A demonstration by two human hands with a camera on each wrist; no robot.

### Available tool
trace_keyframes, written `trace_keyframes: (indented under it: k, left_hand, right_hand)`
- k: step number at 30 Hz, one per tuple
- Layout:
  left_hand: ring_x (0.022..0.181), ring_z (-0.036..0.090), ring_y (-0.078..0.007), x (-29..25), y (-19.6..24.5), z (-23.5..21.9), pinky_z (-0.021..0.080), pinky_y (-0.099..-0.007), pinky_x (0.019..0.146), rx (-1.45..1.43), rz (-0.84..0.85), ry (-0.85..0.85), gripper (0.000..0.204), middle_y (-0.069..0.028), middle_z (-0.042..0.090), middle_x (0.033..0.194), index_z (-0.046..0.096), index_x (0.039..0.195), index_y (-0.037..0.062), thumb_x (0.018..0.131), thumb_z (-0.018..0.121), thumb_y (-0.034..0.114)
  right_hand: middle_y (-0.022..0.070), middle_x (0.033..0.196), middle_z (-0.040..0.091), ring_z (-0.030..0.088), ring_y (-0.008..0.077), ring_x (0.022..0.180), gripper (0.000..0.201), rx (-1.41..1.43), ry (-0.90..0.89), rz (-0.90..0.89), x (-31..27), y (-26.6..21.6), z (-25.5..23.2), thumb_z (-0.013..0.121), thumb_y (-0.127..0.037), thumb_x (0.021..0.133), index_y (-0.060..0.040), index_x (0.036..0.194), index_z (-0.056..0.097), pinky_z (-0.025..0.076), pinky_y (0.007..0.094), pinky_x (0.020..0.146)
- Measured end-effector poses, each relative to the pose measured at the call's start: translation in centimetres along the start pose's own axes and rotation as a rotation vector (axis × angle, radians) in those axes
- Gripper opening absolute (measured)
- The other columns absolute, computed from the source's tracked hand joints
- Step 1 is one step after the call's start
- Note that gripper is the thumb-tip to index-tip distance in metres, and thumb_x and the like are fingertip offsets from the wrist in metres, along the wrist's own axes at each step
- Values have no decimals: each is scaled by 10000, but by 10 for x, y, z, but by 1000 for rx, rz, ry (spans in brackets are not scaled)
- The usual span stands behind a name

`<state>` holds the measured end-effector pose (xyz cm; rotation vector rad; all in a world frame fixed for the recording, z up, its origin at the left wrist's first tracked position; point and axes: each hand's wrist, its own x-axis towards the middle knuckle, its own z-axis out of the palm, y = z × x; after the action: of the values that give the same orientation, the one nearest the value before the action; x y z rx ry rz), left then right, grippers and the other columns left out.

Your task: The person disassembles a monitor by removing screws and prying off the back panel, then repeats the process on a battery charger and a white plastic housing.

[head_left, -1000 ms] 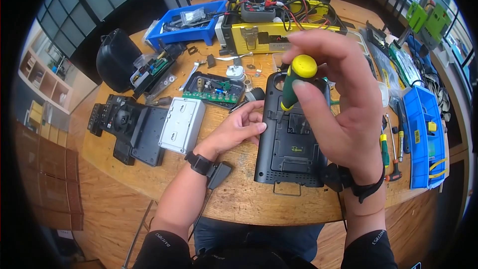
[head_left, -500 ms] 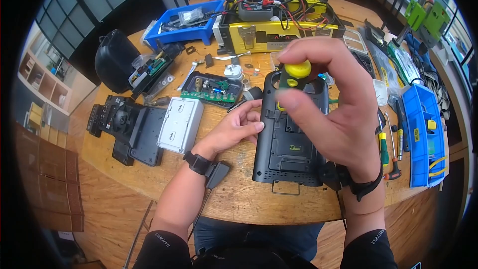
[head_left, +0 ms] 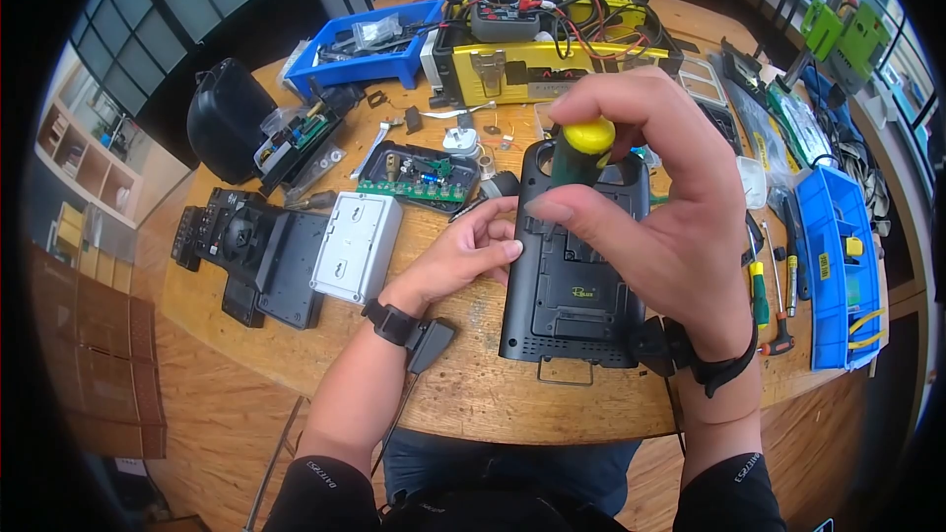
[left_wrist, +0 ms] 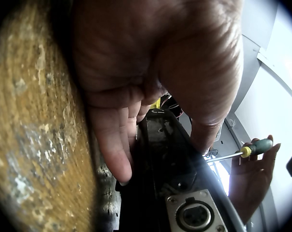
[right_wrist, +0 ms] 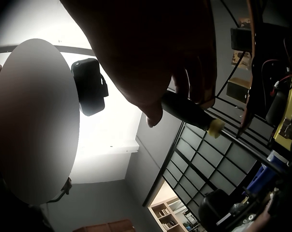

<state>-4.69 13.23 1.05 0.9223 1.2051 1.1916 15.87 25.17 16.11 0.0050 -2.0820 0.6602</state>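
A black device casing (head_left: 581,320) with vents, recesses and a small yellow-green logo lies back up on the wooden table, a wire stand jutting from its near edge. My left hand (head_left: 463,251) grips its left side, thumb over the upper edge and fingers along the side wall. The left wrist view shows a round metal-plated socket (left_wrist: 195,215) on that side. Above the casing's upper part, my right hand (head_left: 680,227) holds a green and yellow screwdriver (head_left: 576,163) by the handle. Its shaft (left_wrist: 225,157) slants down to the casing in the left wrist view; the tip is hidden.
To the left lie a white box (head_left: 357,246), a black bracket assembly (head_left: 246,246) and a tray with a green circuit board (head_left: 414,189). Behind stand a blue bin (head_left: 370,64) and a yellow toolbox (head_left: 512,79) topped by a multimeter (head_left: 501,8). Another blue bin (head_left: 838,276) is at right.
My right hand has shifted slightly left with the screwdriver and its thumb has swung down and left off the handle's upper part. My left hand stays on the casing.
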Motion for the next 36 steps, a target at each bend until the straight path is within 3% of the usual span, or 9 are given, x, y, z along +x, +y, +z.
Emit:
trace_keyframes:
  k: [7, 12, 16, 18, 19, 24, 31, 36]
  left_hand:
    - [1064, 686, -129, 2, -2, -1, 597, -289, 830, -19, 36, -8, 730, -66, 678, 1217, 322, 1613, 13, 1026, 713, 202]
    - [1062, 688, -131, 0, 2, 1, 599, -290, 829, 6, 12, -3, 728, -71, 681, 1217, 321, 1618, 18, 1028, 710, 193]
    - [1056, 688, -127, 2, -2, -1, 599, -288, 825, -37, 54, -24, 719, -67, 682, 1206, 330, 1615, 24, 1028, 709, 191]
    - [1051, 687, -123, 2, -2, -1, 598, -285, 824, -41, 50, -26, 713, -63, 682, 1204, 335, 1611, 25, 1028, 710, 192]
    - [1047, 686, -118, 2, -2, -1, 597, -282, 823, -46, 46, -24, 708, -58, 682, 1201, 341, 1608, 26, 1027, 710, 193]
    - [1042, 685, -109, -1, -1, -1, 593, -275, 824, -7, 26, -7, 708, -50, 684, 1206, 347, 1605, 31, 1026, 715, 206]
    - [1042, 683, -112, 3, -6, -4, 596, -283, 833, -52, 37, -38, 730, -49, 686, 1205, 335, 1617, 30, 1023, 721, 206]
    - [1047, 685, -117, 5, -10, -4, 602, -294, 842, -82, 41, -21, 730, -46, 685, 1191, 335, 1620, 31, 1021, 721, 189]
  right_hand:
    - [62, 1141, 739, 648, 173, 971, 360, 13, 4, -63, -2, 6, 3, 794, -32, 843, -32, 1194, 717, 494, 297, 815]
    - [80, 1121, 734, 664, 195, 1001, 295, 9, -69, -44, 1, 3, -6, 701, 9, 901, -35, 1192, 725, 497, 294, 854]
    - [86, 1105, 724, 657, 192, 1020, 293, 30, -50, -100, -1, 4, -1, 715, 0, 898, -38, 1189, 724, 496, 292, 851]
    - [90, 1100, 715, 646, 181, 1009, 332, 292, 125, 182, -3, -4, 9, 789, -16, 846, -42, 1170, 720, 498, 288, 827]
    - [90, 1100, 715, 646, 181, 1009, 332, 292, 126, 182, -3, -3, 8, 789, -16, 846, -42, 1170, 720, 498, 288, 827]
    - [67, 1146, 723, 649, 164, 1005, 240, 21, 13, -70, 1, 4, 2, 726, -12, 909, -45, 1146, 711, 494, 283, 827]
    - [67, 1164, 718, 658, 152, 973, 235, -6, -4, -42, -2, 4, -2, 695, 0, 948, -31, 1181, 700, 512, 284, 809]
    - [95, 1195, 685, 674, 123, 990, 229, 104, 188, 79, -2, 0, -20, 615, 38, 1010, 36, 1237, 640, 555, 253, 811]
